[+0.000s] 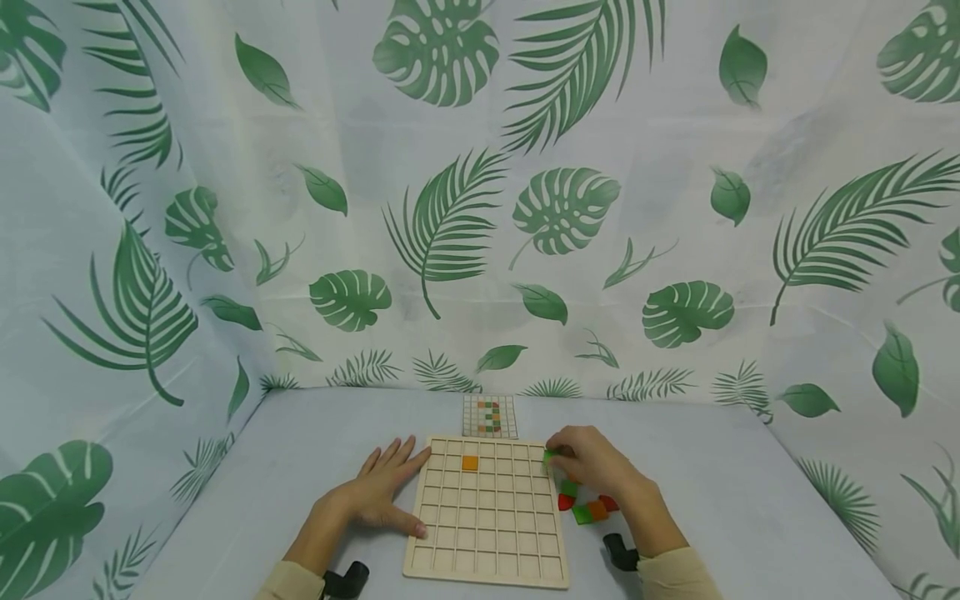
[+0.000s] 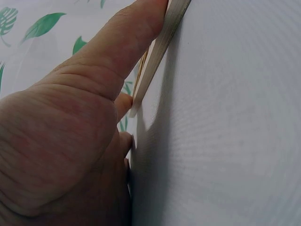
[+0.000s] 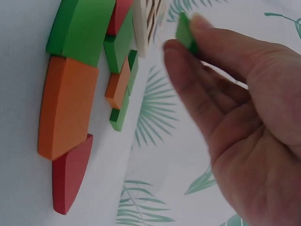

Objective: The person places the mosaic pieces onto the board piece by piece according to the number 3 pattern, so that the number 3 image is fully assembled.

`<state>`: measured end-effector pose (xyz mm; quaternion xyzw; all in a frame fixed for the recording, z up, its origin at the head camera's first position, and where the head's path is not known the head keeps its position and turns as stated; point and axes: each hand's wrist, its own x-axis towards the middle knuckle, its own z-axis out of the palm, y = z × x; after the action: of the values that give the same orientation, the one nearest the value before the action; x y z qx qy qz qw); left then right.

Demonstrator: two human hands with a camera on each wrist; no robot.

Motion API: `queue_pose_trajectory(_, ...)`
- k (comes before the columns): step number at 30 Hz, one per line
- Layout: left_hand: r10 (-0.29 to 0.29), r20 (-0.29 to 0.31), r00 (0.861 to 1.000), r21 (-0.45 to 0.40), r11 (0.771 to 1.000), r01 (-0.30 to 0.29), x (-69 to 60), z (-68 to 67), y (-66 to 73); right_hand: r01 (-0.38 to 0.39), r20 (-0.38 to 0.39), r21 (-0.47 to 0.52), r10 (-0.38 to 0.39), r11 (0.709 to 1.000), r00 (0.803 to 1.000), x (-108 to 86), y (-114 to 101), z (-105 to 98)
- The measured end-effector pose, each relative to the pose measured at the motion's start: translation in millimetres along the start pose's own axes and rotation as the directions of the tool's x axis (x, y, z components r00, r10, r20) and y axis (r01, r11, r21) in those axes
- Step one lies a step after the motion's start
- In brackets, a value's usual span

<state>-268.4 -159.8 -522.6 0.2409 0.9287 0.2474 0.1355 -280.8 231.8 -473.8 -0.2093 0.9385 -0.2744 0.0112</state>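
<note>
A pale wooden grid board (image 1: 491, 517) lies flat on the table, with one orange square tile (image 1: 470, 462) in a cell of its upper left. My left hand (image 1: 382, 492) rests at the board's left edge, fingers spread and thumb on the rim; the left wrist view shows the thumb (image 2: 127, 37) against the board's side. Above the board's upper right corner, my right hand (image 1: 596, 462) pinches a green tile (image 3: 186, 34) between thumb and fingertips. Below that hand lie loose green, orange and red tiles, among them an orange tile (image 3: 70, 106) and a red rounded tile (image 3: 73, 176).
A small printed pattern card (image 1: 490, 417) with a coloured grid lies behind the board. Black wrist-worn pieces (image 1: 347, 579) show at both wrists. A leaf-patterned white curtain (image 1: 480, 208) hangs behind the table and along its sides.
</note>
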Motion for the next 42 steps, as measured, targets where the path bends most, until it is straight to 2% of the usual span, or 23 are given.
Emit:
queue_pose_trajectory(8, -0.035, 0.007, 0.999, 0.003, 0.999, 0.035, 1.0, 0.8, 2.6, 0.146, -0.117, -0.035, -0.149, 0.989, 0.982, 3.2, -2.1, 3.2)
queue_pose_trajectory(14, -0.036, 0.007, 0.999, 0.009, 0.999, 0.035, 1.2, 0.1, 3.1, 0.240, -0.148, -0.065, -0.247, 0.969, 0.958, 6.0, -2.1, 6.7)
queue_pose_trajectory(24, -0.024, 0.002, 1.000, 0.000, 1.000, 0.024, -0.2, -1.7, 5.3, 0.206, -0.108, -0.011, -0.206, 0.979, 0.973, 7.2, -9.0, 12.2)
queue_pose_trajectory(32, 0.029, 0.004, 1.000, -0.002, 1.000, -0.029, 0.5, -2.8, 5.8, 0.244, -0.150, -0.022, -0.245, 0.969, 0.958, 8.1, -14.2, 15.6)
queue_pose_trajectory(38, 0.012, 0.003, 1.000, 0.013, 1.000, -0.012, 0.8, -2.5, 5.9, 0.276, -0.167, 0.000, -0.272, 0.961, 0.948, 13.6, -20.3, 21.3)
queue_pose_trajectory(42, 0.001, -0.003, 1.000, 0.000, 1.000, -0.001, -1.9, -2.3, 6.4, 0.269, -0.161, 0.048, -0.259, 0.962, 0.952, 17.8, -26.5, 26.1)
